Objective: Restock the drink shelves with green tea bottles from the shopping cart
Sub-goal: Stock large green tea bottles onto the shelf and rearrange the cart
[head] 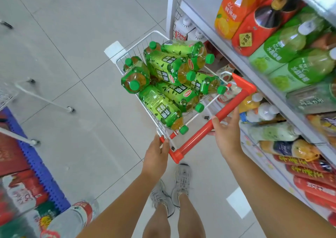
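Bottles [164, 77] of green tea lie heaped above the rim of the cart [135, 47]; a jolt or sharp turn could roll the top ones out. The left hand [157, 153] has its grip clamped on the cart's rear corner, and the right hand [227, 134] grips the red handle [196, 136]. Shelves [201, 2] crowd close on the right, while open floor [76, 59] lies left and ahead.

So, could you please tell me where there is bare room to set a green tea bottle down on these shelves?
The grey metal upper shelf is bare left of the large orange juice bottle. Further right it is packed with bottles, as are the lower shelves. The white wire shopping cart is piled full of green tea bottles.
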Demonstrator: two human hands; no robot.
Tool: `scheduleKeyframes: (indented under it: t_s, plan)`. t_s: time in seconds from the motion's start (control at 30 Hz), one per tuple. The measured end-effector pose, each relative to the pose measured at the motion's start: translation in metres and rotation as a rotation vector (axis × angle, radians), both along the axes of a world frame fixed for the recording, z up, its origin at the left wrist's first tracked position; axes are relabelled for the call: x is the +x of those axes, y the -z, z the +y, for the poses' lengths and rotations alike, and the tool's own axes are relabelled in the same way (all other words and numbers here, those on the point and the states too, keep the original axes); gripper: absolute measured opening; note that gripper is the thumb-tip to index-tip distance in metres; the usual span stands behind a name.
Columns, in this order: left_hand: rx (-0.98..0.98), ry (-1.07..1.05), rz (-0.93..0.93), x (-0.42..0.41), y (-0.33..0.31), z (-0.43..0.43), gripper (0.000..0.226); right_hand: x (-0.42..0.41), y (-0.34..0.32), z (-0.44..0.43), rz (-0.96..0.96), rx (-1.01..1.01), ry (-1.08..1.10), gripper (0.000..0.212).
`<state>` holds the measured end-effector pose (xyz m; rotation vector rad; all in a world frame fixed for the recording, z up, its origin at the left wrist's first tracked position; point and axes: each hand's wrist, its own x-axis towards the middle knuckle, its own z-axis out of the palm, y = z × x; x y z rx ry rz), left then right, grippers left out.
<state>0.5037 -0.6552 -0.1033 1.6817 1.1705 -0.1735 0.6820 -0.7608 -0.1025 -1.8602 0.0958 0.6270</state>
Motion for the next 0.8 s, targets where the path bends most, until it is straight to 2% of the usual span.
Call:
scheduleKeyframes:
  t_s: [0.23,0.33,0.4,0.53,0.6,0.7,0.73,0.8]
  plan:
    - [-0.118,-0.002,-0.037,-0.002,0.003,-0.011,0.022,0.003,-0.003,-0.014,-0.008,-0.083,0.016,0.075]
    - [-0.165,-0.023,-0.030,-0.010,0.000,0.002,0.047,0.003,-0.007,-0.015,-0.003,-0.124,0.024,0.076]
    - [-0.121,-0.068,0.008,-0.014,-0.004,0.021,0.060,0.003,-0.009,-0.017,0.009,-0.159,0.045,0.077]
    - [-0.001,-0.153,-0.028,-0.018,-0.013,0.081,0.060,0.005,-0.013,-0.016,0.053,-0.241,0.096,0.076]
    - [0.085,-0.114,-0.052,-0.015,-0.014,0.119,0.068,0.006,-0.017,-0.008,0.047,-0.334,0.101,0.070]
    - [0.202,0.128,-0.112,-0.003,-0.017,0.174,0.082,0.005,-0.024,0.012,-0.227,-0.629,0.061,0.051]
    - [0.219,0.215,-0.131,0.003,-0.016,0.190,0.083,0.003,-0.025,0.023,-0.343,-0.727,0.030,0.054]
    - [0.213,0.341,-0.164,0.019,-0.016,0.216,0.078,-0.003,-0.028,0.050,-0.449,-0.754,-0.074,0.058]
